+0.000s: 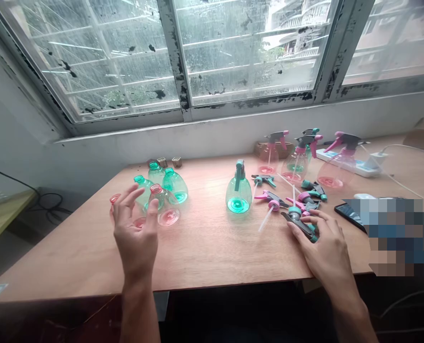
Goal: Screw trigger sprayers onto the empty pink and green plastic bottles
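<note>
My left hand (135,219) is raised over the left part of the table with its fingers apart and nothing visibly held. Just beyond it stand open-necked bottles: a clear pink bottle (168,212), a green bottle (176,186) and others partly hidden by my fingers. At the right, my right hand (324,240) has its fingers closed round a grey and green spray head (297,224), whose tube points away from me. Loose pink and grey spray heads (273,202) lie beside it. Between my hands a green spray bottle (238,193) stands upright with its head on.
Several spray bottles with heads, among them a pink spray bottle (335,164), stand at the back right near a white power strip (365,166). A phone (349,215) lies right of my right hand. Small metallic blocks (176,162) sit by the wall under the window.
</note>
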A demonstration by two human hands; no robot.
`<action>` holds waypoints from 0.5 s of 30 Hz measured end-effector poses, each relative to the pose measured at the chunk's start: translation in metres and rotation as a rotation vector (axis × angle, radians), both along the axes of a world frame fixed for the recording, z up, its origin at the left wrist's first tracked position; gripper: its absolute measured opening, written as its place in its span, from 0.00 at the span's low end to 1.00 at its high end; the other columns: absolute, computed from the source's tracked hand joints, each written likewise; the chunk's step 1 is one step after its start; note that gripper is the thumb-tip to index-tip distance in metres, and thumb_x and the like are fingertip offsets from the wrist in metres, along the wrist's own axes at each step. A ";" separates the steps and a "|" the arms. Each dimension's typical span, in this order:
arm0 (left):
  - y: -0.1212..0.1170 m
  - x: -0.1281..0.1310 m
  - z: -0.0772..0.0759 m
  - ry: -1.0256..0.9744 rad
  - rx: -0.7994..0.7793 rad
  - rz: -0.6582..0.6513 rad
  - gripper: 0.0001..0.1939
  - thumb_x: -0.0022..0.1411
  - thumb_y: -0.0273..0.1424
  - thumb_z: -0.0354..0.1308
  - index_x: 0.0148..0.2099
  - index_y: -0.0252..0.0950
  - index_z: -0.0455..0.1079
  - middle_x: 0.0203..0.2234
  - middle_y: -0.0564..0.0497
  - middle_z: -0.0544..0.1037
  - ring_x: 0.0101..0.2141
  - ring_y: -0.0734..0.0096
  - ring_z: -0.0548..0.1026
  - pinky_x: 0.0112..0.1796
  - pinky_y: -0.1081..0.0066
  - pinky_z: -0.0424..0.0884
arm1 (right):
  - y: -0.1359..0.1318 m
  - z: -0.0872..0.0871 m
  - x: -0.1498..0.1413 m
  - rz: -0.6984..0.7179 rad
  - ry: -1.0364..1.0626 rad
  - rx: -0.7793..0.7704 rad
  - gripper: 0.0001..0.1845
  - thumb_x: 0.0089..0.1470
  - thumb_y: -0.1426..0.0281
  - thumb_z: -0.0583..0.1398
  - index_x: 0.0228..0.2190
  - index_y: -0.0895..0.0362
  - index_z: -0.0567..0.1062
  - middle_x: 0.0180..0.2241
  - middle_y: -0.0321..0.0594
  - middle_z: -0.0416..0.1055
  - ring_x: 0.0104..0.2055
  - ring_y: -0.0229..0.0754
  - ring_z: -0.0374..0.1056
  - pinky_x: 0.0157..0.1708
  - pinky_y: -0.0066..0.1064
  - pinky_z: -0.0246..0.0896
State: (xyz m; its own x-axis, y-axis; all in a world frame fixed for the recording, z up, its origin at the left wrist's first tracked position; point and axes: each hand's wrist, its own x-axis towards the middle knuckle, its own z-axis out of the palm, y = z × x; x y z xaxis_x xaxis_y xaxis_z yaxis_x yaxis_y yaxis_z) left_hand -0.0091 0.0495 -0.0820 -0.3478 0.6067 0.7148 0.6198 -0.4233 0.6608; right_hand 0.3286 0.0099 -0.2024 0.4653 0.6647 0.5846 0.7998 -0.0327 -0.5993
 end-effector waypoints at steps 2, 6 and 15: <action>0.011 -0.009 -0.001 -0.040 -0.146 0.026 0.26 0.66 0.42 0.62 0.64 0.45 0.66 0.67 0.45 0.66 0.68 0.46 0.60 0.65 0.46 0.62 | 0.000 -0.001 0.000 0.005 -0.017 -0.032 0.33 0.61 0.39 0.52 0.39 0.55 0.77 0.54 0.57 0.72 0.57 0.69 0.67 0.56 0.58 0.63; 0.035 -0.021 -0.016 0.009 -0.439 -0.060 0.42 0.59 0.43 0.69 0.69 0.39 0.57 0.67 0.36 0.64 0.68 0.42 0.62 0.66 0.44 0.58 | 0.002 -0.005 0.001 -0.001 -0.068 -0.106 0.33 0.60 0.39 0.52 0.40 0.55 0.77 0.61 0.58 0.68 0.60 0.71 0.65 0.59 0.62 0.59; 0.031 -0.016 -0.050 -0.030 -0.412 -0.136 0.38 0.59 0.47 0.65 0.64 0.38 0.56 0.63 0.36 0.64 0.64 0.44 0.65 0.61 0.44 0.64 | 0.004 -0.006 0.001 0.071 -0.058 -0.169 0.32 0.60 0.43 0.57 0.53 0.54 0.73 0.63 0.54 0.67 0.63 0.67 0.63 0.62 0.59 0.57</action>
